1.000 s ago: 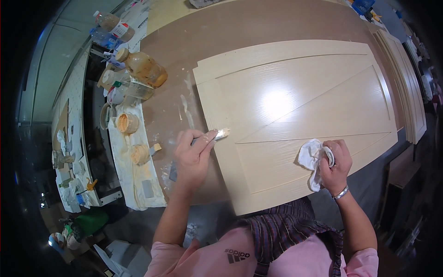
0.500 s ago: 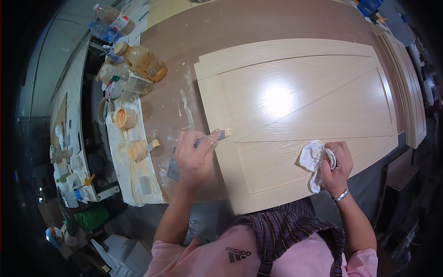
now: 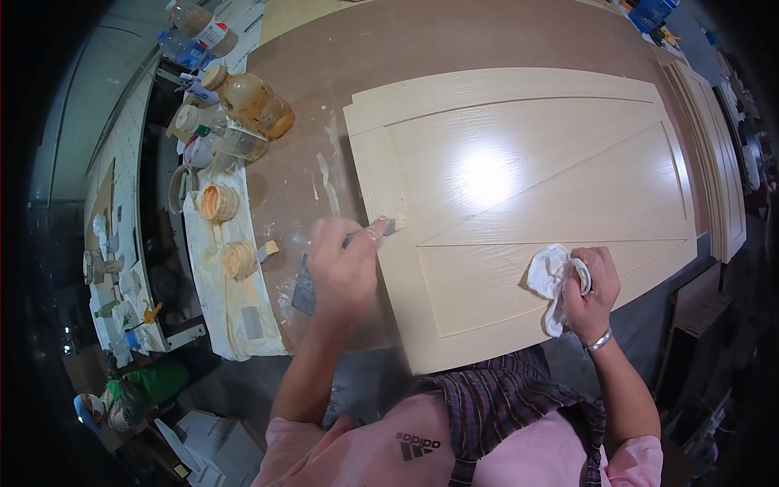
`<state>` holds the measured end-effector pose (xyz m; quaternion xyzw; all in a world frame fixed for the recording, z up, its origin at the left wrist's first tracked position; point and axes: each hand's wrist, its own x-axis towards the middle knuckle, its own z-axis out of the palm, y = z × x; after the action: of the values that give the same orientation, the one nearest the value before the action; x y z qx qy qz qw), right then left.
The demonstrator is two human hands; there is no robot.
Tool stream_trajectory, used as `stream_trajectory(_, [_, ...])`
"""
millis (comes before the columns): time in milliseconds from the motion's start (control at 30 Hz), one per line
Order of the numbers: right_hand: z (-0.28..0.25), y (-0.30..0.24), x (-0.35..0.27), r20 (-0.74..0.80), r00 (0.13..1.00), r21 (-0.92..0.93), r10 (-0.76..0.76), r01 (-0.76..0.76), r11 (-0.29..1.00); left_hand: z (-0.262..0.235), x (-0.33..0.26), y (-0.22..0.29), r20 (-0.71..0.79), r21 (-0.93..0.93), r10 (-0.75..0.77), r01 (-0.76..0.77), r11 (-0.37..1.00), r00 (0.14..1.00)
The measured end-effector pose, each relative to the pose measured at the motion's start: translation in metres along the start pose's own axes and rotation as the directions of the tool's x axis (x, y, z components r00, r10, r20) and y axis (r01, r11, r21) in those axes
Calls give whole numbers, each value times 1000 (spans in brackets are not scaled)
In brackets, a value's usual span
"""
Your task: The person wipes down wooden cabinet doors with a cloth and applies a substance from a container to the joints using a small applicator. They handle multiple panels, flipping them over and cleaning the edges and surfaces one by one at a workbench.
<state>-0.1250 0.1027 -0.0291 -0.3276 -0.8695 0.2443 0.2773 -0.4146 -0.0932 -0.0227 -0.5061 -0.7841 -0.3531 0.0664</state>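
Observation:
A pale wooden cabinet door panel (image 3: 487, 284) with grooved lines lies tilted in front of me. At its left border, my left hand (image 3: 345, 256) is closed around a small putty knife (image 3: 393, 226). Light orange putty sits on the blade's tip, which is at the panel's surface; most of the handle is hidden in my fingers. My right hand (image 3: 594, 284) grips a crumpled white cloth (image 3: 550, 276) over the panel's lower right part. Below my left wrist, a flat dark grey piece (image 3: 303, 288) lies on the brown tabletop (image 3: 300, 97).
Left of the panel stand two open tubs of orange putty, an upper tub (image 3: 217, 203) and a lower tub (image 3: 239, 260), on a stained cloth (image 3: 215, 316). A putty-tipped scraper (image 3: 266, 251) lies beside them. Bottles (image 3: 251, 101) cluster behind. More panels (image 3: 710, 154) stand stacked at right.
My left hand and the putty knife have shifted slightly upward along the panel's left border. My right hand keeps its hold on the cloth in nearly the same place.

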Motion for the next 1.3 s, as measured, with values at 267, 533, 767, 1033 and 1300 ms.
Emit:
stream_trajectory(267, [-1,1,0,4,1000,-3,0,0,1000,2,22,-6,-23,-35,-42,41,999,999])
stream_trajectory(533, [-1,0,0,2,1000,-12,4,-4,1000,6,23,-13,20,-67,-115,116,991,993])
stream_trajectory(767, [-1,-1,2,-8,1000,6,-6,6,1000,9,20,-24,42,-173,-132,137,975,990])
stream_trajectory(1033, [-1,-1,2,-15,1000,-1,-5,5,1000,8,24,-28,96,-182,-137,153,971,986])
stream_trajectory(1300, [-2,-1,2,2,1000,-3,2,-2,1000,7,27,-30,84,-147,-77,89,985,993])
